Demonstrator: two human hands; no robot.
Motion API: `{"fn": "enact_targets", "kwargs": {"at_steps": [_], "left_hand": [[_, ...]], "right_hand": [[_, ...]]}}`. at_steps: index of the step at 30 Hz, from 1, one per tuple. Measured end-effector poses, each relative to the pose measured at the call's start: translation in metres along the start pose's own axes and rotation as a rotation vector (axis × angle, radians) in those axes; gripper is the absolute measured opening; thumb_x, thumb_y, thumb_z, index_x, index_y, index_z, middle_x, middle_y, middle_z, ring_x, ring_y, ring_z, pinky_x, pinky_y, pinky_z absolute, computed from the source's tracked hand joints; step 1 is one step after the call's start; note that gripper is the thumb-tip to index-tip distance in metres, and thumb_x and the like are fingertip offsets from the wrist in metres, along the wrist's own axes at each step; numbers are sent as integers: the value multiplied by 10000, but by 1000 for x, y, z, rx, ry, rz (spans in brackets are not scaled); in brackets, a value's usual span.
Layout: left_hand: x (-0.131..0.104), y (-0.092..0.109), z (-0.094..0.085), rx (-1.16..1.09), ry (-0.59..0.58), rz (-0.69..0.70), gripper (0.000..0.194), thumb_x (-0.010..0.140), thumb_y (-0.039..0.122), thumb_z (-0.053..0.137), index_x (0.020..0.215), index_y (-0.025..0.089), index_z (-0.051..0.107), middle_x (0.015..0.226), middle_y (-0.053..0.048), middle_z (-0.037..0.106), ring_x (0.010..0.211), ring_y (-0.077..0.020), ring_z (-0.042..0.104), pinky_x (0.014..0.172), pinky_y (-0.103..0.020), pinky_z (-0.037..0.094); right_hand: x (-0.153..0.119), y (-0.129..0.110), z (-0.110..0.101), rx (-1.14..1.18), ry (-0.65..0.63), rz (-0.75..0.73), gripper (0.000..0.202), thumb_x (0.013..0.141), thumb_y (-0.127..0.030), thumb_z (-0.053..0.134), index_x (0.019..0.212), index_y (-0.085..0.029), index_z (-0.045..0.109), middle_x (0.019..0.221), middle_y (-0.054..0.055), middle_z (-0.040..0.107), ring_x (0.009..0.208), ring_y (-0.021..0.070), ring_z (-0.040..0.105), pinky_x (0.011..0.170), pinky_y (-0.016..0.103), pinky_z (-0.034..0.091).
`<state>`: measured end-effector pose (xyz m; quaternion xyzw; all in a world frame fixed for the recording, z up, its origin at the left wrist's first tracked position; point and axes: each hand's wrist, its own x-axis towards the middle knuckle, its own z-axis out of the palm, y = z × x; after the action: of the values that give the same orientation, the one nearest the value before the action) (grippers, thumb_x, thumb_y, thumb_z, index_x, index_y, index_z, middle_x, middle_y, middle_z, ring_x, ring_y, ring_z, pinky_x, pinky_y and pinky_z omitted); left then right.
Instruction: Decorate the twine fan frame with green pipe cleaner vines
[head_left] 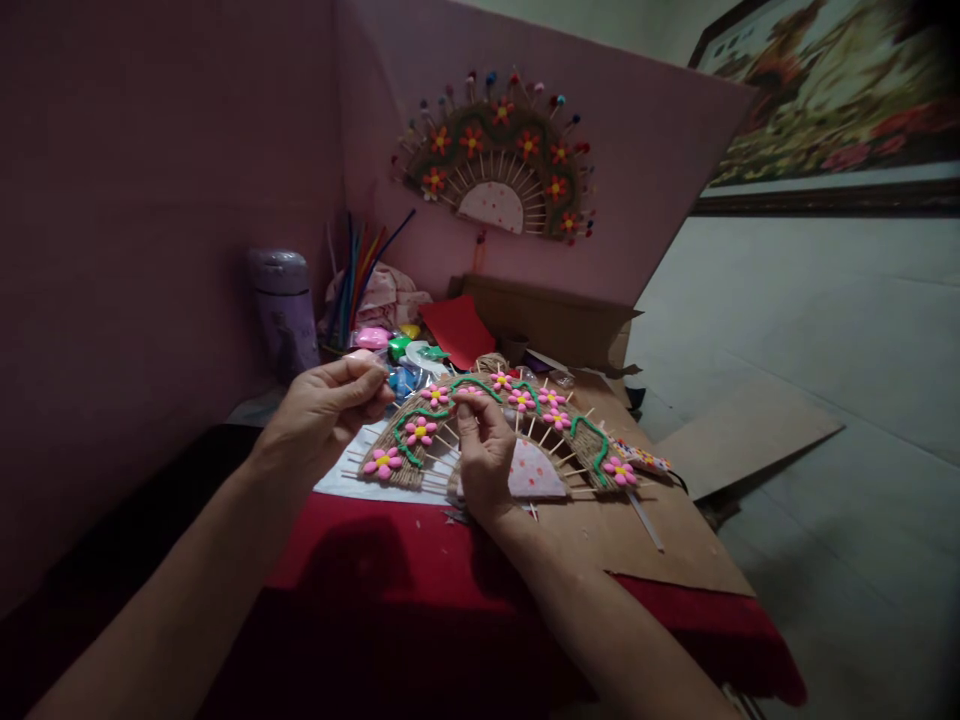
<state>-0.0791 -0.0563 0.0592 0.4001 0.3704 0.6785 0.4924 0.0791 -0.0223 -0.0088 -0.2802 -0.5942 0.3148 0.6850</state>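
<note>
My left hand (337, 400) is raised left of a craft fan, its thumb and fingers pinched together. Whatever may be between those fingertips is too small to make out. My right hand (484, 445) is also closed in a pinch, in front of the fan's middle, and I cannot tell what it holds. The half-round fan (416, 472) has thin sticks wound with brown twine, and my right hand hides part of it. Pink clay flowers (421, 432) with yellow centres and a wavy green strip (590, 428) decorate it. At its base is a pale dotted half-disc (538, 470).
Cardboard (637, 540) and a red cloth (360, 540) cover the table. Behind stand a purple flask (285, 310), coloured pipe cleaners (360, 270), bagged clay (373, 338) and red paper (461, 330). A finished-looking fan (491, 150) hangs on the pink board (637, 150).
</note>
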Motion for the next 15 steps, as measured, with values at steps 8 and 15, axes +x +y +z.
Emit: {"fn": "enact_targets", "kwargs": {"at_steps": [8,15], "left_hand": [[-3,-13,10,-134,-157,-144,324,594,255,816,563,118,525,554,8,521,521,-55,465,515,-168,444],[-2,-32,16,-164,-253,-237,271,661,289,770,623,114,566,524,19,493,485,-58,470,484,-163,434]], "right_hand": [[-1,1,0,16,-65,-28,140,878,-275,543,952,-191,627,932,47,623,880,152,584,754,280,466],[-2,-7,-3,-118,-125,-221,126,889,-255,522,929,-186,620,902,42,617,844,149,579,734,290,471]]}}
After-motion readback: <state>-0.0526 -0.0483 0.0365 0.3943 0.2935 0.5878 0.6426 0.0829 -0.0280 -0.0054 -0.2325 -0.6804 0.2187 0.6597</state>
